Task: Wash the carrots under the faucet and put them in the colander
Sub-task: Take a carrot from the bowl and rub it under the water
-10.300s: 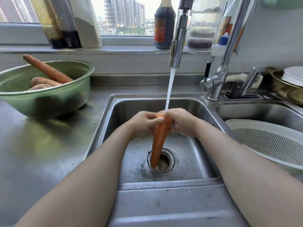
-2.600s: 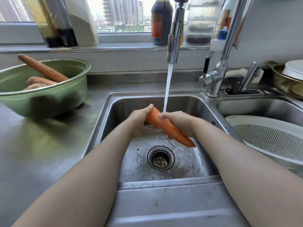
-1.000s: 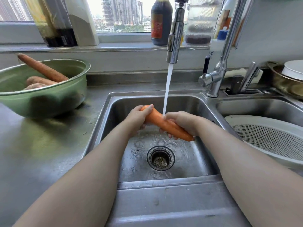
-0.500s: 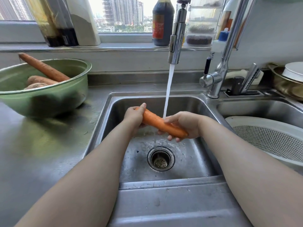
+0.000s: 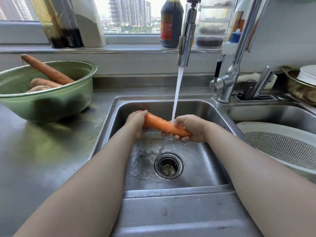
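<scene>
Counting the carrots gives four. One clean orange carrot [image 5: 162,124] is in hand, and three soil-dulled carrots [image 5: 48,70] lie in one pale green round bowl [image 5: 71,101]; the longest of them leans out over the far rim.

Hands: two, both on the clean orange carrot. The grip of the left hand [image 5: 136,123] is clamped round the thick end. The grip of the right hand [image 5: 192,130] is clamped on the narrow end, fingers curled underneath. The carrot lies crosswise above the left basin [image 5: 201,161], thick end higher at the left and tip lower at the right.

Water: one chrome pull-down faucet [image 5: 186,36] is running. One stream of water [image 5: 177,93] strikes the carrot just beside the right hand's fingers. One round drain [image 5: 168,165] sits below, its surroundings wet.

Colander: one white perforated plastic colander [image 5: 280,142] rests tilted in the right basin [image 5: 273,115], well apart from the carrot.

Surface: one stainless steel surface [image 5: 42,151] carries the green bowl at the left and surrounds both basins.

Room: a window sill [image 5: 133,48] behind the sink holds one dark sauce bottle [image 5: 171,23] among other containers. The window [image 5: 130,14] above it shows high-rise towers in daylight.
</scene>
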Tool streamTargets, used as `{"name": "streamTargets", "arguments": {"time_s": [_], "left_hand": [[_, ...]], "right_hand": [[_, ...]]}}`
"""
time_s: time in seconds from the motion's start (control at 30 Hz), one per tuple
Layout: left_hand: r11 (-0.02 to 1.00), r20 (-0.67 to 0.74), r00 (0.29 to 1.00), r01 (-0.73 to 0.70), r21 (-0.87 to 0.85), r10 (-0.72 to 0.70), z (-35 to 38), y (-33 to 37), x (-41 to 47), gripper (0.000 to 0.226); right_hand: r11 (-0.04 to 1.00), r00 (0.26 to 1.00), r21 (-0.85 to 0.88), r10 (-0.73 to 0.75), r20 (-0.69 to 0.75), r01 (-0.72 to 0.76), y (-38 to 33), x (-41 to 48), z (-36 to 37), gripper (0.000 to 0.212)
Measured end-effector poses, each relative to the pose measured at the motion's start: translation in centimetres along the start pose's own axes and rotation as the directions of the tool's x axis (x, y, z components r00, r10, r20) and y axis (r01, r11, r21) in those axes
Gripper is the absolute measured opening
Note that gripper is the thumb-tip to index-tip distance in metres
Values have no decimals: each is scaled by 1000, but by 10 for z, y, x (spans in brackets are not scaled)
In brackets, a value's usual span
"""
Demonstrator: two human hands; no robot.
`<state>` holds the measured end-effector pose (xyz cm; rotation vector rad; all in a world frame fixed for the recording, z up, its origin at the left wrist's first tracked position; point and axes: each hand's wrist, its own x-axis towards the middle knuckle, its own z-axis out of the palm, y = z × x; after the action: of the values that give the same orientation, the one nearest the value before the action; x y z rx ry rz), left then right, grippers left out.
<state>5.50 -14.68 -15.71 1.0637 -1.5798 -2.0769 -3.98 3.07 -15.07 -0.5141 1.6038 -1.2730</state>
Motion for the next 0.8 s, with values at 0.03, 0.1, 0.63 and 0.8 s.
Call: {"name": "streamTargets", "arguments": {"time_s": [0.03,0.1,0.63,0.8], "left_hand": [[1000,10,1000,18,-21,-18,0,1,-1,19],[999,21,999,38,-35,-38,0,1,-1,7],[992,184,979,66,110,-86,3,-2,-8,31],[993,293,951,70,90,-94,12,-5,-18,35]], "right_hand": [[1000,1000,8,12,-8,-12,0,-1,-1,37],[999,999,8,39,-17,-38,0,-3,-3,28],[934,988,-346,33,-154,-85,14,-1,-23,42],[936,968,-310,97,-231,-167,17,0,-26,64]]}}
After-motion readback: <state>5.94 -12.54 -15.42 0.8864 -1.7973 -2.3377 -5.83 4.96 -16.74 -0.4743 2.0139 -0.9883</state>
